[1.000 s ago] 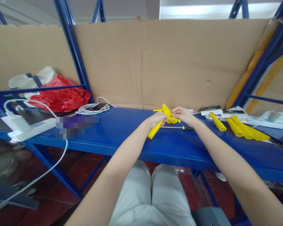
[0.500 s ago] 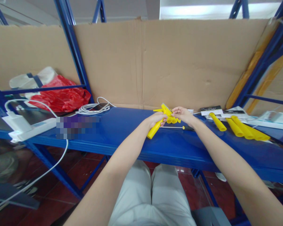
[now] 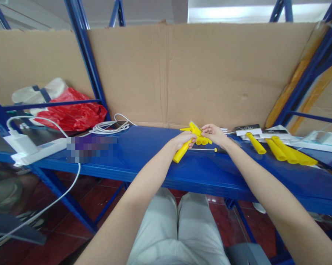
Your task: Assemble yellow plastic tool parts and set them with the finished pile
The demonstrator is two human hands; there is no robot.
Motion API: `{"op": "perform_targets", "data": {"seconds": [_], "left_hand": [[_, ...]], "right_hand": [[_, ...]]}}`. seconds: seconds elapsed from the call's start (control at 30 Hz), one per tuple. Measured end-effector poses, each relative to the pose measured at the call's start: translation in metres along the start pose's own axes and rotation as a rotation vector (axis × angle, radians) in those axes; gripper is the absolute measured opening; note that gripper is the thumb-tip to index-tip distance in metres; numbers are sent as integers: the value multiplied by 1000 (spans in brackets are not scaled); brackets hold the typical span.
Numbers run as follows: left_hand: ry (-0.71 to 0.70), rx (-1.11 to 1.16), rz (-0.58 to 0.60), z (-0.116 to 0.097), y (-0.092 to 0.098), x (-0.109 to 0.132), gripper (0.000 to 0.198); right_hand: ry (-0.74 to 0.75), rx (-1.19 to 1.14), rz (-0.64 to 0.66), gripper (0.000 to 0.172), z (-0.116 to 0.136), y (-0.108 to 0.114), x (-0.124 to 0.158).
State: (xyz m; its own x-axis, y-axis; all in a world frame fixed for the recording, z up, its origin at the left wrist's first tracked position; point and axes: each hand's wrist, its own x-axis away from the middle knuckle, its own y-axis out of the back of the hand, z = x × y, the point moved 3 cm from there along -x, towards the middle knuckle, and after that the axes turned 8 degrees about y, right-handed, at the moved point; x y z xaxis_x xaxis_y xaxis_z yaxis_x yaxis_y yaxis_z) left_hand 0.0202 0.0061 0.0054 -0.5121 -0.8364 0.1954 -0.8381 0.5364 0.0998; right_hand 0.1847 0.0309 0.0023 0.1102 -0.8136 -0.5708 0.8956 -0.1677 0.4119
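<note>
Both hands meet over the middle of the blue shelf (image 3: 143, 158). My left hand (image 3: 182, 140) is closed round a yellow plastic tube (image 3: 180, 153) that slants down to the left. My right hand (image 3: 214, 134) pinches a yellow plastic piece (image 3: 199, 135) made of several short tubes joined together, which the long tube meets at its upper end. A thin screwdriver (image 3: 207, 149) with a yellow and black handle lies on the shelf just below the hands.
Loose yellow tubes (image 3: 284, 151) lie to the right, with papers and a black card (image 3: 248, 129) behind them. A coiled white cable (image 3: 109, 127), a red plastic bag (image 3: 72, 112) and a white power strip (image 3: 30, 151) sit to the left. Cardboard (image 3: 199, 73) backs the shelf.
</note>
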Motion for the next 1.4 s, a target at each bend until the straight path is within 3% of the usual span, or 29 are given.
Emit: {"op": "perform_targets", "data": {"seconds": [0.13, 0.27, 0.53, 0.73, 1.13, 1.27, 1.4], "left_hand": [[-11, 23, 7, -1, 0, 0, 20], [-23, 59, 19, 0, 1, -2, 22], [-74, 145, 81, -1, 3, -3, 20], [-53, 132, 83, -2, 0, 1, 23], [-59, 166, 155, -3, -3, 3, 18], [-71, 203, 154, -5, -3, 5, 18], [-92, 255, 102, -5, -1, 2, 20]], "right_hand": [[61, 59, -43, 24, -5, 1, -3], [15, 103, -93, 28, -5, 4, 0], [-113, -21, 43, 29, 2, -1, 9], [-211, -167, 62, 16, 3, -1, 11], [-228, -370, 82, 24, 8, 4, 11], [-225, -306, 77, 23, 11, 3, 13], [-232, -28, 56, 23, 11, 4, 12]]}}
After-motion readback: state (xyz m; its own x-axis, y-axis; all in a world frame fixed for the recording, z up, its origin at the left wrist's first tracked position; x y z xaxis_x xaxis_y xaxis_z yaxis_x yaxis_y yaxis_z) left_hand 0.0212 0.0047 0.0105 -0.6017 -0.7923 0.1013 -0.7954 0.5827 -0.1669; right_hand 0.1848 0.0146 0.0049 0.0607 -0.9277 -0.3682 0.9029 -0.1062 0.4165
